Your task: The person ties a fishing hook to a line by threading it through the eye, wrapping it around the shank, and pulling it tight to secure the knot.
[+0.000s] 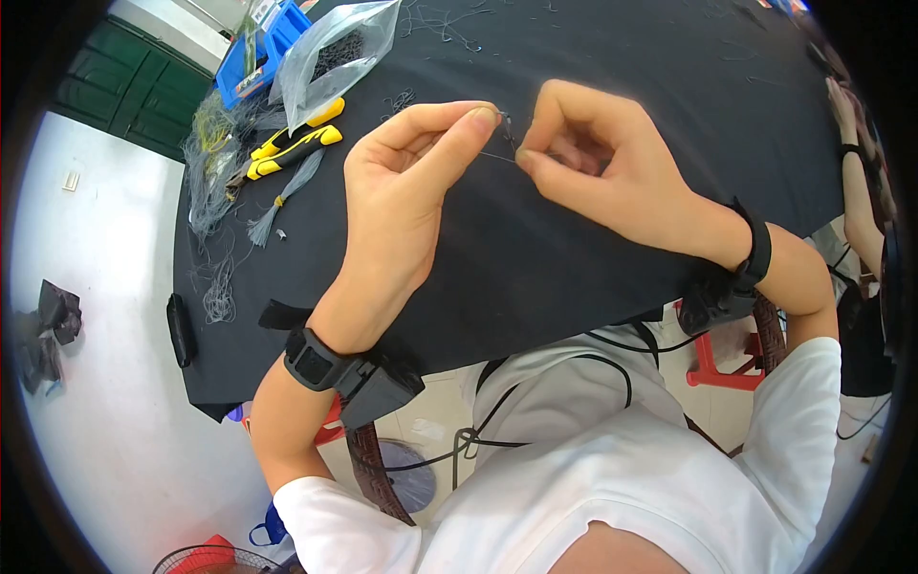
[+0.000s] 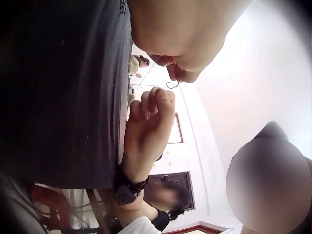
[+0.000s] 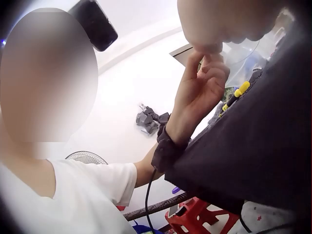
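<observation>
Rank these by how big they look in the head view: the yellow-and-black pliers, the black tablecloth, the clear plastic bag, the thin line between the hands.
1. Black tablecloth
2. Clear plastic bag
3. Yellow-and-black pliers
4. Thin line

The left arm point(image 1: 279, 419) and right arm point(image 1: 798, 270) reached forward with bent elbows, bringing the two hands nearly tip to tip, a small gap between them. Above a fairly straight left wrist point(image 1: 352, 314), the left hand point(image 1: 402, 177) pinched, its thumb point(image 1: 467, 136) pressed to the tip of the index finger, other fingers folded toward the palm. The right forearm slanted inward to the right wrist point(image 1: 719, 231); the right hand point(image 1: 617, 158) pinched too, its index finger arched, remaining fingers curled and slightly blurred
</observation>
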Motion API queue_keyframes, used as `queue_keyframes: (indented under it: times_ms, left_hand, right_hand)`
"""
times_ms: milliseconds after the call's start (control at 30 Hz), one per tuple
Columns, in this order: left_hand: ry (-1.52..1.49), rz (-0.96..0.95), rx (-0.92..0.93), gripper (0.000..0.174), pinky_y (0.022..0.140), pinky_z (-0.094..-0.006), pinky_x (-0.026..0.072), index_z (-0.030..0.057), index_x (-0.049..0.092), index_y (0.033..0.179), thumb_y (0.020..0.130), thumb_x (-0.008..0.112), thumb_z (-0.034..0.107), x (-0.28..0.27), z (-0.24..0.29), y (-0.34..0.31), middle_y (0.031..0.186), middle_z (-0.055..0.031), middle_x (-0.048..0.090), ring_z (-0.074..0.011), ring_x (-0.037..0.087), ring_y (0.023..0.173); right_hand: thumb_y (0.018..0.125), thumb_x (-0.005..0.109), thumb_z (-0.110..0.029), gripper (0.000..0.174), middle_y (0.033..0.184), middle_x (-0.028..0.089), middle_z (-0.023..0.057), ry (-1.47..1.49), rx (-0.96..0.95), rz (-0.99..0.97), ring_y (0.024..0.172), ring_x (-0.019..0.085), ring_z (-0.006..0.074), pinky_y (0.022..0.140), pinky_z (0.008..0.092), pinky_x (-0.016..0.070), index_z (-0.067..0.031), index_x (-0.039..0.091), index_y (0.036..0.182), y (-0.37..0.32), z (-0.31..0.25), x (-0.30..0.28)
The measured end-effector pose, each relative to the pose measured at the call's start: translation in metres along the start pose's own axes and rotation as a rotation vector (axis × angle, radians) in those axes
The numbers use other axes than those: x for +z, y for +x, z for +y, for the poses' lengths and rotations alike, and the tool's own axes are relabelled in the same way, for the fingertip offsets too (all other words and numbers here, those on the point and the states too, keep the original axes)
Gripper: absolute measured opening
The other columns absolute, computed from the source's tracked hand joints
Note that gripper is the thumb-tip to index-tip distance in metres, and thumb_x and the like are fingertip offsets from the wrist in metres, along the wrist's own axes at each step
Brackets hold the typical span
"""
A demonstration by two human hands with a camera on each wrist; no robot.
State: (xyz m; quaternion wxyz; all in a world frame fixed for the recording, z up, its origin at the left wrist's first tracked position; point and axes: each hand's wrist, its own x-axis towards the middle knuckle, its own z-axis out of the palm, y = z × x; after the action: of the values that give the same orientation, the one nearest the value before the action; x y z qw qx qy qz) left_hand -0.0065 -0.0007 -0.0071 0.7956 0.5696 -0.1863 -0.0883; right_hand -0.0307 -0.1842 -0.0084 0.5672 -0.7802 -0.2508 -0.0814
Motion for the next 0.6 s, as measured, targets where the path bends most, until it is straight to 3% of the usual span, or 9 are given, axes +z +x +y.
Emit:
queue_keyframes:
  times_ms: [67,167,467,567,600]
  left_hand:
    - [-0.022,0.0,-0.012,0.015,0.073,-0.0182,0.0442,-0.0023,0.064,0.096,0.082,0.064,0.004,0.0035,0.0007,-0.0009,0.09,-0.0071,0.065,-0.0076,0.059,0.08]
    - [0.002,-0.017,-0.041,0.015,0.064,-0.0147,0.0376,0.0006,0.065,0.097,0.085,0.061,0.008,0.0045,-0.0003,-0.0019,0.092,-0.0027,0.064,-0.0004,0.048,0.068]
    - [0.009,-0.03,-0.018,0.014,0.065,-0.0154,0.038,0.0007,0.065,0.096,0.084,0.061,0.008,0.005,-0.0014,-0.0018,0.092,-0.0033,0.064,-0.0007,0.049,0.069]
    - [-0.055,-0.055,-0.014,0.016,0.079,-0.0229,0.0464,-0.0027,0.063,0.096,0.082,0.064,0.004,0.0029,-0.0013,-0.0008,0.092,-0.0089,0.066,-0.0111,0.061,0.084]
    - [-0.06,-0.056,-0.009,0.016,0.079,-0.023,0.0465,-0.0028,0.063,0.096,0.082,0.064,0.004,0.0031,-0.0006,-0.0011,0.092,-0.009,0.066,-0.0112,0.061,0.084]
  right_hand:
    - [0.076,0.061,-0.008,0.011,0.058,0.036,-0.0034,-0.049,-0.042,-0.012,0.053,0.032,0.0045,0.048,0.0218,0.0277,-0.0046,0.051,0.072,-0.0017,0.0,0.002]
    - [0.075,0.061,-0.008,0.01,0.058,0.038,-0.0016,-0.119,-0.114,-0.001,0.052,0.034,0.006,0.047,0.0223,0.0289,-0.0053,0.053,0.072,-0.0022,-0.0001,0.0036]
    - [0.071,0.064,-0.006,0.009,0.059,0.046,-0.0003,-0.177,-0.225,0.025,0.05,0.04,0.0092,0.045,0.0237,0.0325,-0.0064,0.056,0.073,-0.0042,-0.003,0.006]
    - [0.071,0.064,-0.005,0.009,0.059,0.045,0.0002,-0.17,-0.215,0.033,0.05,0.04,0.0096,0.045,0.0237,0.0324,-0.006,0.056,0.073,-0.0043,-0.0039,0.0062]
    - [0.071,0.064,-0.005,0.009,0.059,0.045,0.0002,-0.172,-0.208,0.039,0.051,0.039,0.0092,0.046,0.0235,0.0322,-0.0056,0.055,0.072,-0.0041,-0.0047,0.0059]
